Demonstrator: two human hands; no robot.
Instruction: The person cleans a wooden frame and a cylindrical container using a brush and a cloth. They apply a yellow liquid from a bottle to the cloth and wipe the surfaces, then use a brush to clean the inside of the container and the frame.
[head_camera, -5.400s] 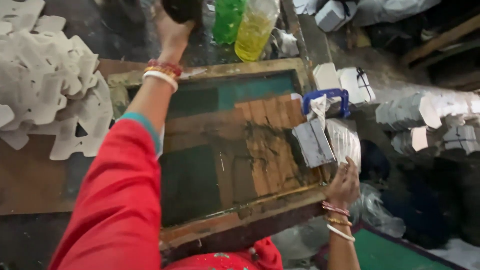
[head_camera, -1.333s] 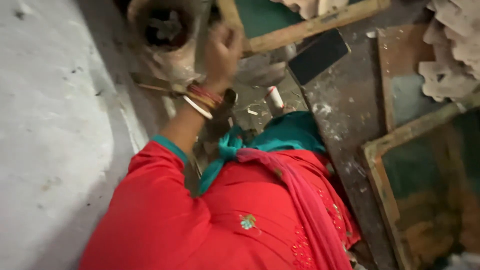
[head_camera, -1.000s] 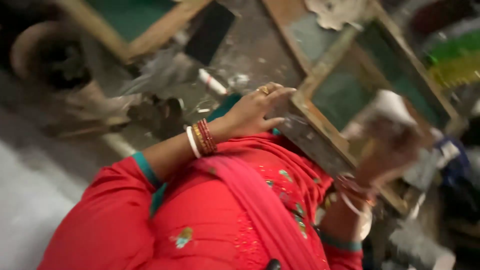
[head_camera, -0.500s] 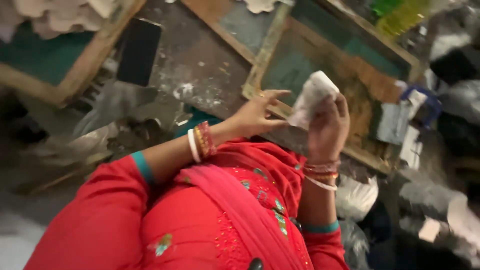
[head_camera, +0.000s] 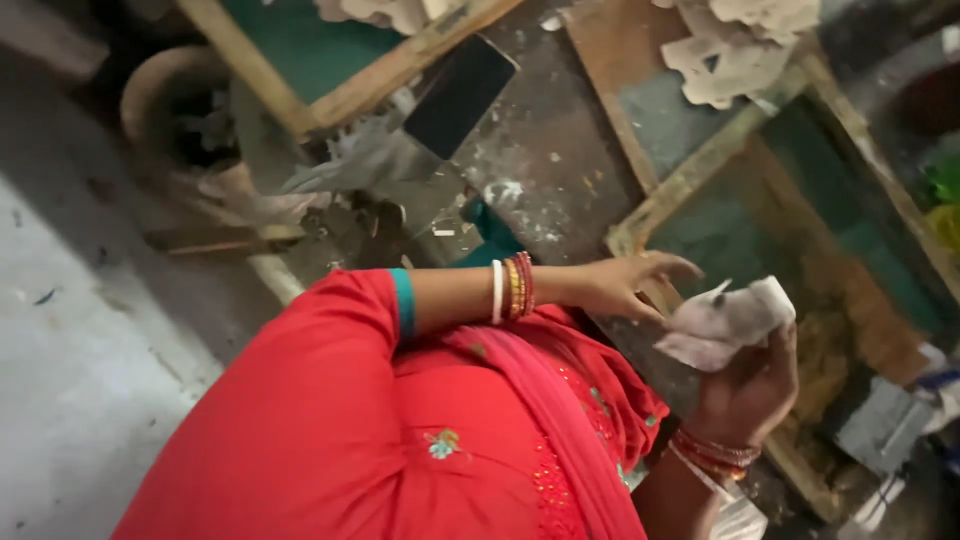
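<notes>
My right hand (head_camera: 745, 385) was clenched around a crumpled white rag (head_camera: 728, 322), holding it up just above the near edge of the wooden frame (head_camera: 690, 180) with its green screen (head_camera: 760, 230). My left hand (head_camera: 625, 285) was released, fingers spread, close beside the rag without gripping it. I judged the rag could slip or drag across the stained mesh, smearing it, since only one hand held it and the bangles (head_camera: 515, 290) hung near the frame.

A dark, blank phone screen (head_camera: 460, 95), rectangular, flat on the speckled floor beside the wooden frame (head_camera: 400, 65).
</notes>
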